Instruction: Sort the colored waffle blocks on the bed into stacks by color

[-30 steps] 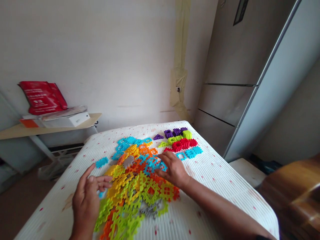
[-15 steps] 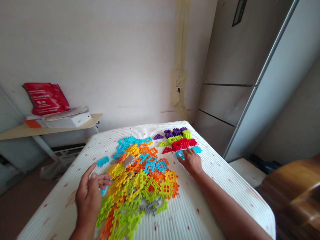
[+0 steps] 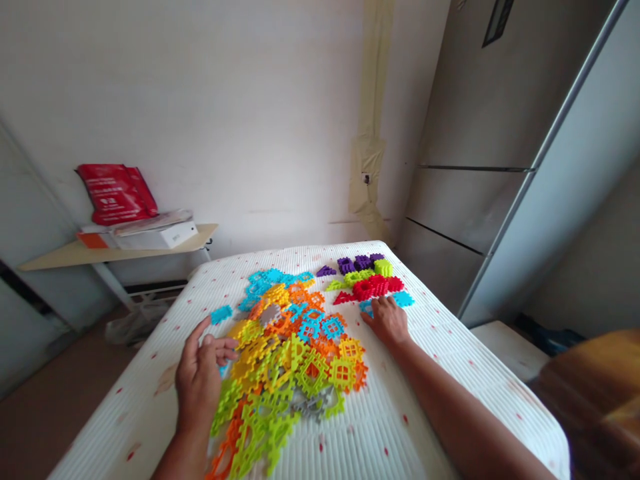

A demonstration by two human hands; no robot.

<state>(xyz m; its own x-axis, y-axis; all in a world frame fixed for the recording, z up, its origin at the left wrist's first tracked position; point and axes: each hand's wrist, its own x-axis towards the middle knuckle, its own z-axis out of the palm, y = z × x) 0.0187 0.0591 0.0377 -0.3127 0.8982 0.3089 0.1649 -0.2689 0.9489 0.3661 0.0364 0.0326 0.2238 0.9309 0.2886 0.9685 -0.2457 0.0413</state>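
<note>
A large mixed pile of toothed plastic building tiles (image 3: 280,363) in blue, yellow, orange, green and grey covers the middle of the table. My left hand (image 3: 200,373) hovers at the pile's left side, fingers apart and holding nothing. Just beyond its index finger lies a single blue tile (image 3: 221,314). At the right, my right hand (image 3: 389,321) rests with curled fingers on a blue window tile (image 3: 367,307), partly hidden by them. Another blue tile (image 3: 405,299) sits beside those fingers. Sorted rows stand behind: red tiles (image 3: 377,287), green tiles (image 3: 359,277) and purple tiles (image 3: 346,265).
A white quilted cloth with red specks covers the table (image 3: 365,433). Against the wall at left, a small side table (image 3: 55,259) carries a red bag (image 3: 117,193) and a white box (image 3: 157,237). A tall fridge (image 3: 460,133) stands at right.
The view has swung slightly left, so everything sits farther right in the picture. Both hands keep nearly the same places, and my right fingers cover a little more of the blue tile.
</note>
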